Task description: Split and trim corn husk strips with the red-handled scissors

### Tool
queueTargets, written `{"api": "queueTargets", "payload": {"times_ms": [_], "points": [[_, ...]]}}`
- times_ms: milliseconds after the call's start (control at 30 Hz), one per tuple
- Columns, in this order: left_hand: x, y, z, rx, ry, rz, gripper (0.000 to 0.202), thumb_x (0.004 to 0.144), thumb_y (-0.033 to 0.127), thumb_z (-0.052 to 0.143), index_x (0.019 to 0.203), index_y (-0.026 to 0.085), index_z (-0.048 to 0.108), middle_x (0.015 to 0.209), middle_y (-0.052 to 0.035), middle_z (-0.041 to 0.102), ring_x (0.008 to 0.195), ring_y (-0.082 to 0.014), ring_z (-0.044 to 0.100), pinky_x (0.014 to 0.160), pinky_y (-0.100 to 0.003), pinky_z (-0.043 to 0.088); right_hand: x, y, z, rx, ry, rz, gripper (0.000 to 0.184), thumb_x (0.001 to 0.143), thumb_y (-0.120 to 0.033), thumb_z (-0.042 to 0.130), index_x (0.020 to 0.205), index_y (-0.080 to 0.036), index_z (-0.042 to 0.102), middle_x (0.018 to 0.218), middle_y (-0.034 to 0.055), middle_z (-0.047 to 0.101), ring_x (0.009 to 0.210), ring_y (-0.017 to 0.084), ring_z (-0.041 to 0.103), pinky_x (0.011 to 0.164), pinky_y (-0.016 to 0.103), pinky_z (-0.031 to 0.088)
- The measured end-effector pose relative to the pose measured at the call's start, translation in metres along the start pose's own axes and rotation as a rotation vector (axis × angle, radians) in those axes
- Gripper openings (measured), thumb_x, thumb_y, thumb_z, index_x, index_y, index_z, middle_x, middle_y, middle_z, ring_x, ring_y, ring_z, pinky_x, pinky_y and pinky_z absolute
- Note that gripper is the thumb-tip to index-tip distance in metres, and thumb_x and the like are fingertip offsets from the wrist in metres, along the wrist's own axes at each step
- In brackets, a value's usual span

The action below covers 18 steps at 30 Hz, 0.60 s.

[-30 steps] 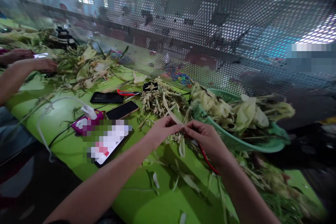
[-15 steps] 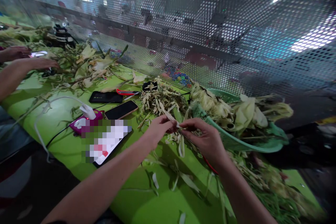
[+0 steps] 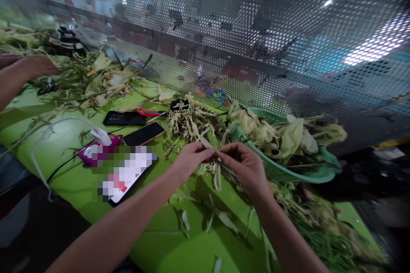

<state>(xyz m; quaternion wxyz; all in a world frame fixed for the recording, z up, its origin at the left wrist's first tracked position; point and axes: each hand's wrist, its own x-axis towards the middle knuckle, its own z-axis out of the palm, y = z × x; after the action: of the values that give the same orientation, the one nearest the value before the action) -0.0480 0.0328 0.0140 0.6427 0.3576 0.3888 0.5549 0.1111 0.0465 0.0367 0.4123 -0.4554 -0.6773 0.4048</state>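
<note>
My left hand (image 3: 191, 160) pinches a pale dried corn husk strip (image 3: 217, 178) between thumb and fingers. Close beside it, my right hand (image 3: 246, 168) is closed on the same husk, the fingertips of both hands almost meeting. Husk ends stick out above and below the fingers; the exact grip point is partly hidden. Just behind the hands lies a heap of small husk bits (image 3: 192, 120). A green plastic basket (image 3: 290, 174) holding larger husks (image 3: 293, 136) and corn silk (image 3: 253, 121) stands right of them.
Left are a lit phone (image 3: 128, 179), two dark phones (image 3: 144, 134) (image 3: 123, 117), a red utility knife (image 3: 150, 112) and a purple power socket (image 3: 96, 150) with cables. A co-worker's hand (image 3: 40, 66) is by another husk heap (image 3: 105, 76). A perforated metal screen (image 3: 198, 42) borders the table.
My hands stay together on the husk, with the right fingers shifted slightly. The whole view has moved a little. The co-worker's hands have moved back to the left.
</note>
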Motion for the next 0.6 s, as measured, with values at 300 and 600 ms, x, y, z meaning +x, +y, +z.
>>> {"api": "queueTargets", "payload": {"times_ms": [300, 600], "points": [[0.0025, -0.0038, -0.0032, -0.052, -0.018, -0.029, 0.025, 0.060, 0.033, 0.077, 0.070, 0.012, 0.067, 0.063, -0.0014, 0.060, 0.059, -0.0096, 0.051, 0.061, -0.023, 0.040, -0.0017, -0.0050, -0.0003, -0.121, -0.023, -0.105, 0.018, 0.077, -0.034, 0.068, 0.084, -0.018, 0.067, 0.080, 0.0037, 0.066, 0.073, 0.018, 0.058, 0.069, 0.029, 0.047], [0.0033, -0.0073, -0.0058, -0.062, -0.032, -0.064, 0.030, 0.059, 0.036, 0.079, 0.073, 0.011, 0.069, 0.063, -0.0020, 0.060, 0.059, -0.0095, 0.051, 0.061, -0.024, 0.040, -0.0011, -0.0063, -0.0047, -0.339, -0.022, -0.263, 0.010, 0.081, -0.029, 0.064, 0.083, -0.021, 0.068, 0.081, 0.0040, 0.067, 0.076, 0.019, 0.061, 0.071, 0.031, 0.047]]}}
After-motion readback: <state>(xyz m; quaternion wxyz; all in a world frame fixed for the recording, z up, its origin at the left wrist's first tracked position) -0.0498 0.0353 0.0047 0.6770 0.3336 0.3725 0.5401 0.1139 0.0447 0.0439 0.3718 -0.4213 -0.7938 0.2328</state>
